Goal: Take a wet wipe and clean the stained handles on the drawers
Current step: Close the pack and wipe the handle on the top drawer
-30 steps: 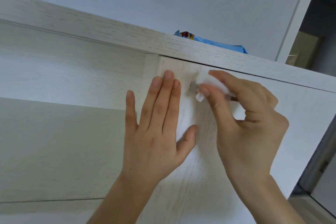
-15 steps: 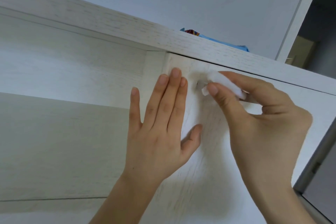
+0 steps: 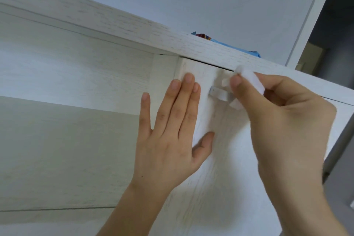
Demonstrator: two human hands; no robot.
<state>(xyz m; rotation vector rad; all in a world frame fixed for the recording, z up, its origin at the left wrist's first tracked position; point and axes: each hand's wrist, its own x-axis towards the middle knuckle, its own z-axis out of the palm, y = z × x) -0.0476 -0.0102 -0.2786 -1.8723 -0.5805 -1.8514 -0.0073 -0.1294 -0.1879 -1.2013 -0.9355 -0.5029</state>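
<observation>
The drawer front (image 3: 220, 168) sits just under the white wood-grain top board (image 3: 134, 30) of the cabinet, and its small handle (image 3: 218, 94) juts out near the front's upper left corner. The left hand (image 3: 172, 140) lies flat on the drawer front just left of the handle, fingers straight and close together, thumb spread toward the right, holding nothing. The right hand (image 3: 283, 120) is just right of the handle, its thumb and curled fingers pinching a white wet wipe (image 3: 251, 80). The wipe is bunched between the fingertips, sitting above and to the right of the handle; whether it touches the handle is unclear because of blur. Above and behind the handle, a blue packet (image 3: 235, 46) lies on the top board, mostly hidden by its front edge.
</observation>
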